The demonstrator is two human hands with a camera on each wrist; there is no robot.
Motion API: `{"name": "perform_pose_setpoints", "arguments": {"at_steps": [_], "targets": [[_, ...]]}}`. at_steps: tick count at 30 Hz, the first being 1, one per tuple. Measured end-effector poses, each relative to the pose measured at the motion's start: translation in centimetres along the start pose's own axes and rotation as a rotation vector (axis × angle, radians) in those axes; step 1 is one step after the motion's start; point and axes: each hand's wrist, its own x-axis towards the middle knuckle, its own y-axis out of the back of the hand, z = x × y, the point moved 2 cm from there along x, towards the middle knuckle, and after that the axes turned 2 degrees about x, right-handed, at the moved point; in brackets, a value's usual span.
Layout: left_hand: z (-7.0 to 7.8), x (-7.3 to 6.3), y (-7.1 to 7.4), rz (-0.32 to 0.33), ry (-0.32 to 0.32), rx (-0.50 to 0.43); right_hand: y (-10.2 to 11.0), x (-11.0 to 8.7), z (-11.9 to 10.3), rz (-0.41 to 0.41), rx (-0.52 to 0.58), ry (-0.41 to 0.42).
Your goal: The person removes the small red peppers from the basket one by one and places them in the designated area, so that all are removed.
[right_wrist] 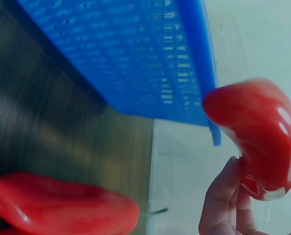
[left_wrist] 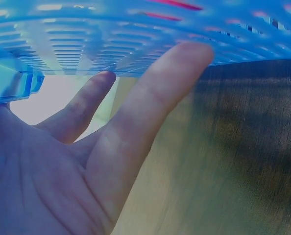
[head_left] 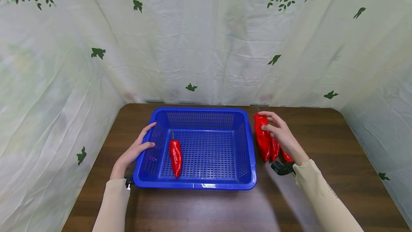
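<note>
A blue plastic basket [head_left: 206, 186] with slotted walls stands on the table, and one long red pepper [head_left: 175, 158] with a green stem lies in its left part. My left hand [head_left: 133, 151] grips the basket's left rim. In the left wrist view its straight digits lie against the slotted outer wall. Just right of the basket, my right hand [head_left: 279, 131] holds another long red pepper [head_left: 262, 137] near its stem end, with the tip pointing toward me. The right wrist view shows this held pepper [right_wrist: 258, 132] raised beside the basket wall, pinched between fingers and thumb.
More red peppers [head_left: 275, 149] lie on the brown wooden table [head_left: 338, 174], partly hidden by my right hand and wrist. A pale leaf-patterned curtain [head_left: 206, 46] hangs behind the table and along both sides. Dark bands with small devices circle both wrists.
</note>
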Motion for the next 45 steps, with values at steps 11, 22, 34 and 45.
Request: {"name": "perform_pose_setpoints", "arguments": {"at_steps": [11,22,34,45], "targets": [[0.0,0.0,0.0,-0.002,-0.006,-0.007,2.6,-0.8,1.1,0.078,-0.082,-0.012],[0.0,0.0,0.0,-0.001,-0.006,-0.007,4.6,-1.7,2.5,0.138,-0.076,-0.021],[-0.1,-0.1,0.0,-0.005,-0.010,-0.015,6.5,-2.7,4.5,0.226,-0.108,-0.010],[-0.1,-0.1,0.0,-0.010,-0.007,-0.025,8.3,-3.4,6.3,0.300,-0.071,-0.019]]}}
